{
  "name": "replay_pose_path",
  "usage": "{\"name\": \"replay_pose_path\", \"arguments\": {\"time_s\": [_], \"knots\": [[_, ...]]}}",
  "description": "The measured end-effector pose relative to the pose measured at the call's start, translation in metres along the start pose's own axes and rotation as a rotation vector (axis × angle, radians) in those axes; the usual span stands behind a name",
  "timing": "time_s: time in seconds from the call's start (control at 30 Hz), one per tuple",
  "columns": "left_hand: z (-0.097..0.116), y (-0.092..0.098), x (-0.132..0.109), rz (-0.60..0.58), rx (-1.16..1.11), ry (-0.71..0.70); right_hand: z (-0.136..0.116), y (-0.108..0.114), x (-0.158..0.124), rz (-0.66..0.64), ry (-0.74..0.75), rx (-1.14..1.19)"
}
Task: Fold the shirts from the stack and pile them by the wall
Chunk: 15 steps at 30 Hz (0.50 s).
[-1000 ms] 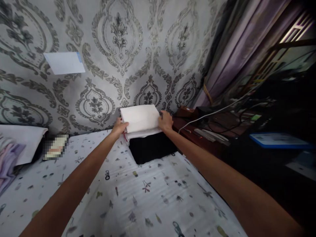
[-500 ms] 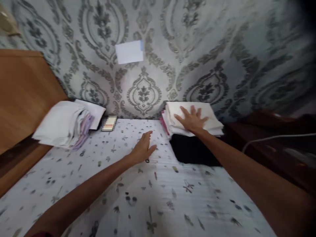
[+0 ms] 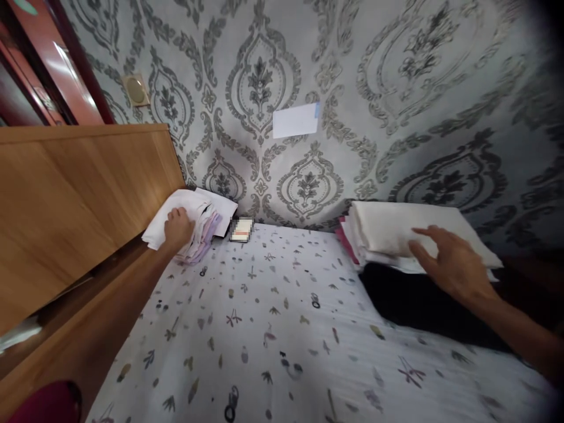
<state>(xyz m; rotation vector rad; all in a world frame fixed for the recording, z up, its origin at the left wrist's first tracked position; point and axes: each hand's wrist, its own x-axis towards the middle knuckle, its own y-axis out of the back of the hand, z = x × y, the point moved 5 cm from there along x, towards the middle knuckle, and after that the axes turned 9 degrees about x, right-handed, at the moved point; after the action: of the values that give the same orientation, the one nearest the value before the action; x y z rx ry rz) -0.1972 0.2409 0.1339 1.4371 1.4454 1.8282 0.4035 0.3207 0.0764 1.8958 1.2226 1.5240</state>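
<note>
On the left, a folded stack of white and lilac cloths [image 3: 200,220] lies by the wooden board. My left hand [image 3: 178,227] rests on its top, fingers somewhat bent and nothing visibly gripped. At the right, a stack of folded white cloths [image 3: 396,226] with a pink layer at its left side sits against the wall. My right hand [image 3: 453,258] is over the front right part of that stack, fingers apart and holding nothing; whether it touches is unclear. A black folded cloth [image 3: 414,302] lies in front of the white stack, partly behind my right forearm.
A patterned white sheet [image 3: 264,311] covers the bed. A wooden board [image 3: 88,205] stands at the left. Beside the left stack lies a small blurred item [image 3: 242,230]. The patterned wall [image 3: 259,88] bears a white paper [image 3: 295,120] and a round switch [image 3: 136,90].
The view has turned left. My left hand has moved from above the sheet onto the left stack. My right hand has drawn back toward the right stack's front right part.
</note>
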Motion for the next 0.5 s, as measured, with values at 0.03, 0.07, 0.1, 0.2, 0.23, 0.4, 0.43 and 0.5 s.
{"name": "replay_pose_path", "arguments": {"time_s": [0.03, 0.07, 0.1, 0.2, 0.23, 0.4, 0.43, 0.5], "knots": [[-0.009, -0.004, 0.003, -0.022, -0.031, 0.032, -0.003, 0.002, -0.015, -0.026, -0.002, 0.114], [-0.017, -0.008, 0.006, -0.045, -0.07, 0.057, -0.008, 0.003, -0.032, -0.053, -0.015, 0.213], [-0.022, -0.011, 0.007, -0.065, -0.11, 0.074, -0.014, 0.003, -0.049, -0.074, -0.031, 0.285], [-0.035, -0.012, 0.014, -0.087, -0.198, 0.097, -0.036, 0.003, -0.095, -0.122, -0.081, 0.421], [-0.039, -0.009, 0.017, -0.086, -0.223, 0.103, -0.045, 0.004, -0.107, -0.137, -0.085, 0.448], [-0.048, 0.03, 0.026, -0.007, -0.454, 0.129, -0.126, 0.009, -0.142, -0.218, 0.042, 0.55], [-0.042, 0.041, 0.021, 0.017, -0.517, 0.103, -0.152, 0.01, -0.146, -0.228, 0.091, 0.573], [-0.02, 0.063, -0.001, 0.031, -0.65, -0.012, -0.213, 0.009, -0.153, -0.223, 0.198, 0.617]]}}
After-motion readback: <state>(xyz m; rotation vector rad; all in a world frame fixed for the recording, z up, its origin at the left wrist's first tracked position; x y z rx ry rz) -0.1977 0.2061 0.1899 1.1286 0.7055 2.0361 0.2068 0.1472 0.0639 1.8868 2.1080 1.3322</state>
